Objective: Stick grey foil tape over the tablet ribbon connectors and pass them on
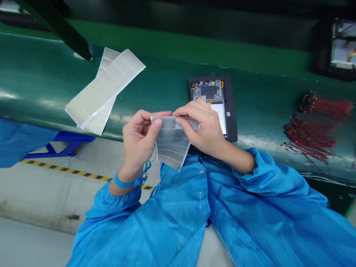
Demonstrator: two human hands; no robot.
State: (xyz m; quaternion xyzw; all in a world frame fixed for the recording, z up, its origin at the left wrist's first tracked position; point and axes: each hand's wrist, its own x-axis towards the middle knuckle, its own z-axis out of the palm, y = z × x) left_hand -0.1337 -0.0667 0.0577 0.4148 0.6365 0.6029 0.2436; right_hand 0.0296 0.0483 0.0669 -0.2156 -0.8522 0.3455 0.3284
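Observation:
My left hand (140,139) grips the top left edge of a grey sticker sheet (171,146), thumb on its front. My right hand (201,124) pinches the sheet's top right corner, fingers curled on a sticker there. The sheet hangs in front of my chest, over the near edge of the green conveyor belt (167,78). Just behind my right hand lies an opened tablet (215,94) in a black frame, its circuit board showing. Both arms wear blue sleeves, and a blue wrist strap (124,183) circles my left wrist.
Two pale sticker sheets (104,87) lie overlapped on the belt at the left. Bundles of red wires (314,126) lie at the right. A dark post (63,29) stands at the back left. Another device (343,46) sits at the far right. Yellow-black floor tape (69,170) runs below.

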